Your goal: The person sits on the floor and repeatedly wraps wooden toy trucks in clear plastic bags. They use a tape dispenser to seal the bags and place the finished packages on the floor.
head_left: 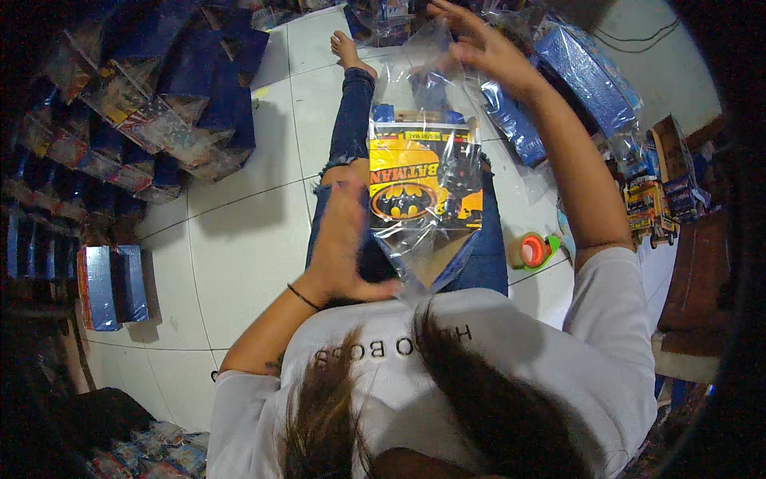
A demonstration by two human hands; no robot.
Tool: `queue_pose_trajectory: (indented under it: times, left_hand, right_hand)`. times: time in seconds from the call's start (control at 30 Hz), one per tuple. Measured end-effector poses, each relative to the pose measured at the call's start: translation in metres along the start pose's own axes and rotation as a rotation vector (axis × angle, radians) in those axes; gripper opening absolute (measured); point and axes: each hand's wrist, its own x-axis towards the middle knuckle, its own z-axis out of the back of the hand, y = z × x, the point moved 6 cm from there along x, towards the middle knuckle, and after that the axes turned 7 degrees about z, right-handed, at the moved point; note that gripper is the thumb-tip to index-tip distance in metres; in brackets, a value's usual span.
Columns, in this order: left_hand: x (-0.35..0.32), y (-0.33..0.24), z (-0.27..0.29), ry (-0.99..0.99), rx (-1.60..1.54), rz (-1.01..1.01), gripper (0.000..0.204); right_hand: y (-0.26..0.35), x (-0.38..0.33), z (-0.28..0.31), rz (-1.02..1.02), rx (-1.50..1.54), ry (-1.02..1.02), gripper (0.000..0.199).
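Note:
A yellow and black printed box lies across my thighs, with a dark oval bat emblem on its face. Loose clear plastic wrap surrounds it and stands up crumpled past its far end. Beside the box's near left corner is my left hand, its fingers blurred but stretched out and its thumb spread toward the near end of the wrap. My right hand is raised beyond the box at the far right, fingers apart, close to the wrap; whether it touches the film I cannot tell.
A green tape dispenser with an orange roll sits on the tiled floor by my right thigh. Wrapped blue boxes lie at the far right. Stacked packages fill the left, and two boxes stand nearer. A small toy truck is at right.

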Motion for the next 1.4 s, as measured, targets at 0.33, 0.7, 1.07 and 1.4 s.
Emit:
queue_pose_trajectory:
  times: [0.33, 0.7, 1.07, 1.4]
  left_hand:
    - [0.018, -0.021, -0.030, 0.252, 0.367, 0.097, 0.107]
    - [0.031, -0.038, -0.040, 0.272, 0.336, -0.030, 0.112]
    - [0.040, -0.031, -0.038, 0.325, 0.475, -0.040, 0.091]
    - [0.045, -0.021, -0.033, 0.333, 0.350, -0.039, 0.114]
  right_hand:
    - [0.042, -0.049, -0.070, -0.116, -0.236, 0.213, 0.031]
    - [0.090, -0.153, -0.115, -0.011, -0.534, 0.135, 0.038]
    - [-0.058, -0.473, 0.033, -1.086, -1.102, -0.947, 0.072]
    - [-0.160, -0.564, 0.021, -1.227, 0.482, -1.278, 0.044]
